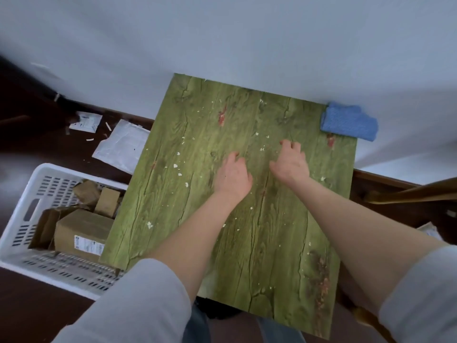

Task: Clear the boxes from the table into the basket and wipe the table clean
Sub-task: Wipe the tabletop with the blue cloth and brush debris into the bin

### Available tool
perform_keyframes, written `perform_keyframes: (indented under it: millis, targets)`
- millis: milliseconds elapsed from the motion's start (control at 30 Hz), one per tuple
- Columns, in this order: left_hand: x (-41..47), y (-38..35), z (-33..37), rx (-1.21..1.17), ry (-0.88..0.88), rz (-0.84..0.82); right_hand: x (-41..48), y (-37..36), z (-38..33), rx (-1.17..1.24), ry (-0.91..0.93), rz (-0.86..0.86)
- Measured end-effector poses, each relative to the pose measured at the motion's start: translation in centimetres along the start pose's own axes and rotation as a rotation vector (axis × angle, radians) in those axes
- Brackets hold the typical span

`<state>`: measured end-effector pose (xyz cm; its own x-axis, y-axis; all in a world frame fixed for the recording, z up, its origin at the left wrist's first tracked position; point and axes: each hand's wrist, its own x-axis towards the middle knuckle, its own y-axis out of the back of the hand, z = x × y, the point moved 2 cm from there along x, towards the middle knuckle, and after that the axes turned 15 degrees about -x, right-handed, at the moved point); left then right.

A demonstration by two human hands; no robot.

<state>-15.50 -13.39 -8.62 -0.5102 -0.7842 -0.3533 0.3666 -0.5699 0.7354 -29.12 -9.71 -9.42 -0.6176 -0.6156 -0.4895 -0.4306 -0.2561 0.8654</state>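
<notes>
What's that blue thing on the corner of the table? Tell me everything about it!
It is a blue cloth, nubbly like a knitted rag, bunched into a thick pad. It lies on the far right corner of the green table, against the white wall, one end poking past the table's right edge. The left hand and the right hand are apart from it.

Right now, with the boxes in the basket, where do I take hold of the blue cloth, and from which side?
Grip the blue cloth at its thick middle from above, coming from the near side with the right hand, the closer one. It lies folded on the far right corner of the table, backed by the wall, its right end overhanging, so the near edge looks freest.
</notes>
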Motion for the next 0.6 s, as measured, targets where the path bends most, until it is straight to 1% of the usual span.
perform_keyframes:
  millis: [167,333,500,600]
  targets:
    - [2.1,-2.6,1.6,-0.034,-0.041,0.032,4.6,1.6,4.3,-0.021,-0.118,0.036]
    - [3.4,-4.5,2.1,-0.043,-0.057,0.096,8.4,1.8,7.3,-0.076,-0.175,0.062]
    - [4.4,-5.8,2.3,-0.033,-0.068,0.129,11.9,2.3,10.5,-0.135,-0.179,0.063]
    - [4.7,-6.3,2.4,-0.039,-0.075,0.126,12.8,2.3,11.9,-0.151,-0.131,0.047]
